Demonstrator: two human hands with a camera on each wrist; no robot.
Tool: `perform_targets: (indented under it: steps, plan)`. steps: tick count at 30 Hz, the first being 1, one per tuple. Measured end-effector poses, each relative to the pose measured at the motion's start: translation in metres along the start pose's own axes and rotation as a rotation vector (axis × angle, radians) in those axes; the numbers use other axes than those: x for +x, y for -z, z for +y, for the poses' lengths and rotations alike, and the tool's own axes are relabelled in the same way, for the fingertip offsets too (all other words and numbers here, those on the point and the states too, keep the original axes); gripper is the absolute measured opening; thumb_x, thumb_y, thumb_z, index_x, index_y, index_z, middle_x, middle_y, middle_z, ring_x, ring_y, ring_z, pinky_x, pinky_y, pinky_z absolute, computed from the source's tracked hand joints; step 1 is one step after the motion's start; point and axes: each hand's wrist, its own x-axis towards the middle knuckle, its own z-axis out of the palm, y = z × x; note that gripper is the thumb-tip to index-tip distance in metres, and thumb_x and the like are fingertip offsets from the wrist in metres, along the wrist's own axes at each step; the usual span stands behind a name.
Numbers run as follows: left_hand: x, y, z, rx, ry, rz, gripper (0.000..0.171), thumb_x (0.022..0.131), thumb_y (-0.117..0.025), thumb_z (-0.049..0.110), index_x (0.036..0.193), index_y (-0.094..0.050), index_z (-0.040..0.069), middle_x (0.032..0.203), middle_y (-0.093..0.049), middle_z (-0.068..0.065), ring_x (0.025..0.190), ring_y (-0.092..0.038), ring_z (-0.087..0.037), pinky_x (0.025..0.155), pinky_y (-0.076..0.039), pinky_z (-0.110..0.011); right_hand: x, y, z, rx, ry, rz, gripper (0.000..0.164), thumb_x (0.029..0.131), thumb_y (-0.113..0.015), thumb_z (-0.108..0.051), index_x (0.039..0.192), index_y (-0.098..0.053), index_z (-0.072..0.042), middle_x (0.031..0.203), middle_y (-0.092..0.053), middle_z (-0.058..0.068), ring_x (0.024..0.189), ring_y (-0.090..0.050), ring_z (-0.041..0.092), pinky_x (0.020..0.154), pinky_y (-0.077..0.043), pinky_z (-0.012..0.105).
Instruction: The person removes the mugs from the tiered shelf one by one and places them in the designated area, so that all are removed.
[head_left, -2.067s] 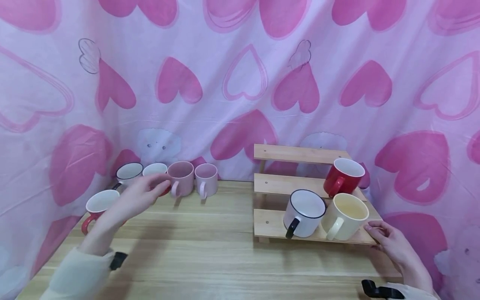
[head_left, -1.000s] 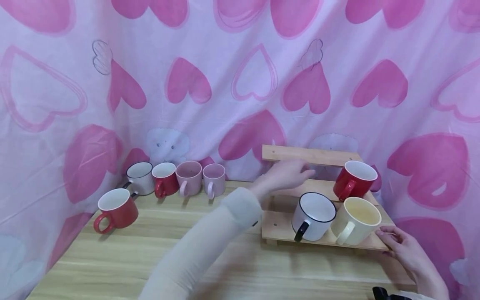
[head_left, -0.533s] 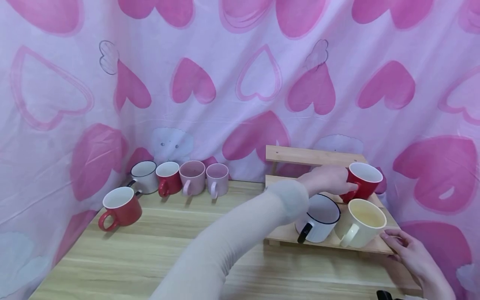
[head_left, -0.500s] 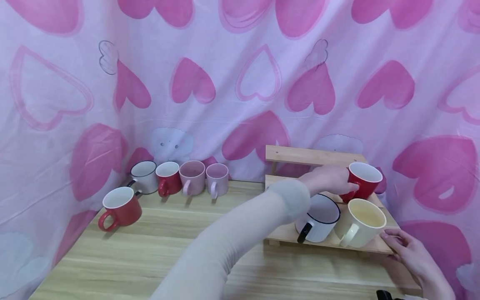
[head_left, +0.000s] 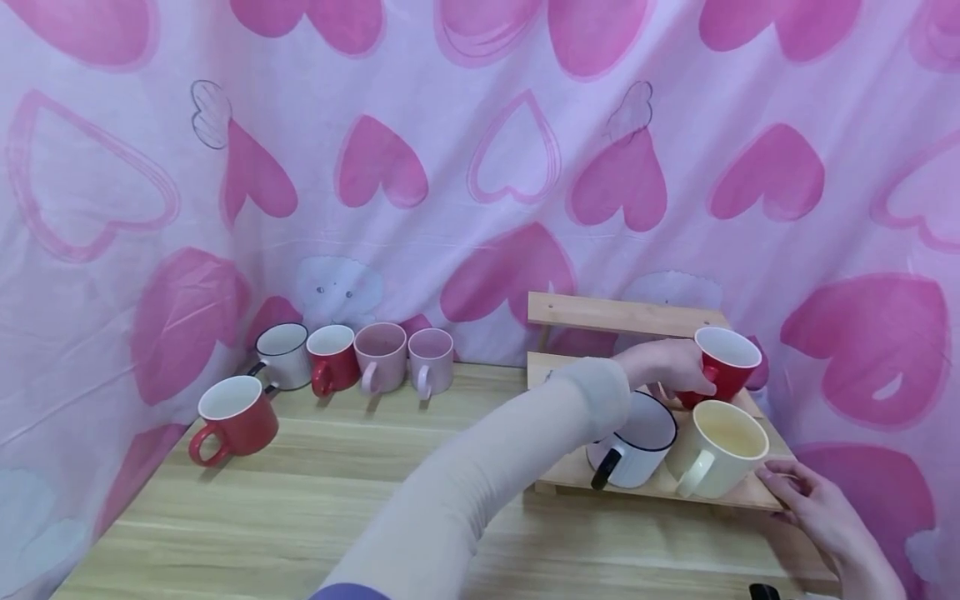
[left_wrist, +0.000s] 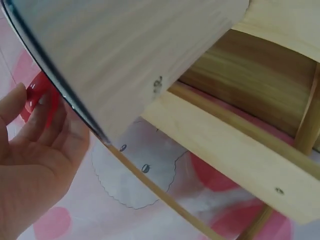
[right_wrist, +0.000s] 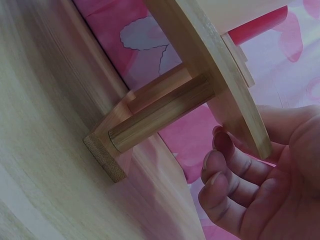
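My left hand (head_left: 667, 367) reaches across and pinches the handle of a red mug (head_left: 731, 377) on the middle tier of a wooden stepped rack (head_left: 622, 314). In the left wrist view its thumb and fingers close on the red handle (left_wrist: 36, 94); a white mug hides most of that red mug. On the front tier stand this black-rimmed white mug (head_left: 637, 468) and a cream mug (head_left: 720, 462), side by side. My right hand (head_left: 825, 508) grips the right end of the front board (right_wrist: 235, 95), thumb on top and fingers underneath.
At the back left of the table (head_left: 315, 517) stand a black-rimmed white mug (head_left: 285, 362), a red mug (head_left: 339, 367), a mauve mug (head_left: 386, 367) and a lilac mug (head_left: 435, 367). Another red mug (head_left: 251, 425) sits nearer. A heart-print curtain (head_left: 465, 167) hangs behind.
My left hand has moved from the left-hand mugs across to the rack and taken the red mug's handle. My right hand has stayed on the board's end.
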Motion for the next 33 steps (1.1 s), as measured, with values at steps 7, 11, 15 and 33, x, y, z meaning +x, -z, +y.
perform_targets:
  steps: [7,11,15,33]
  plan:
    - [0.004,0.003,-0.006,-0.096,0.009,0.013,0.008,0.092,-0.070,0.022,0.097,-0.066,0.017,0.088,-0.064,0.003,0.078,-0.058,-0.012,0.062,-0.052,-0.023,-0.001,0.001,0.000,0.029,0.010,0.009,0.018,0.100,-0.057,-0.010,0.100,-0.067,-0.025,0.091,-0.061,-0.017,0.080,-0.057,0.000,0.062,-0.056,0.030]
    - [0.006,0.007,-0.012,-0.173,0.003,0.039,0.009,0.096,-0.064,0.022,0.103,-0.064,0.016,0.092,-0.062,0.004,0.081,-0.056,-0.012,0.065,-0.053,-0.021,0.000,0.002,-0.001,0.064,0.015,0.002,0.019,0.100,-0.056,-0.009,0.100,-0.067,-0.025,0.092,-0.063,-0.017,0.082,-0.058,-0.001,0.063,-0.056,0.030]
    - [0.008,0.009,-0.017,-0.269,-0.040,0.063,0.011,0.098,-0.062,0.023,0.106,-0.064,0.016,0.094,-0.061,0.005,0.083,-0.057,-0.011,0.069,-0.053,-0.020,-0.002,0.002,0.000,0.089,0.023,0.001,0.019,0.100,-0.056,-0.008,0.100,-0.068,-0.024,0.094,-0.062,-0.018,0.084,-0.057,-0.003,0.063,-0.056,0.030]
    - [-0.041,0.054,-0.100,-0.613,-0.294,0.197,0.016,0.099,-0.060,0.025,0.109,-0.066,0.015,0.102,-0.066,0.000,0.097,-0.061,-0.015,0.086,-0.051,-0.034,-0.005,-0.002,-0.004,-0.029,0.005,0.021,0.012,0.100,-0.057,-0.015,0.107,-0.065,-0.010,0.094,-0.059,-0.018,0.085,-0.056,-0.002,0.067,-0.057,0.033]
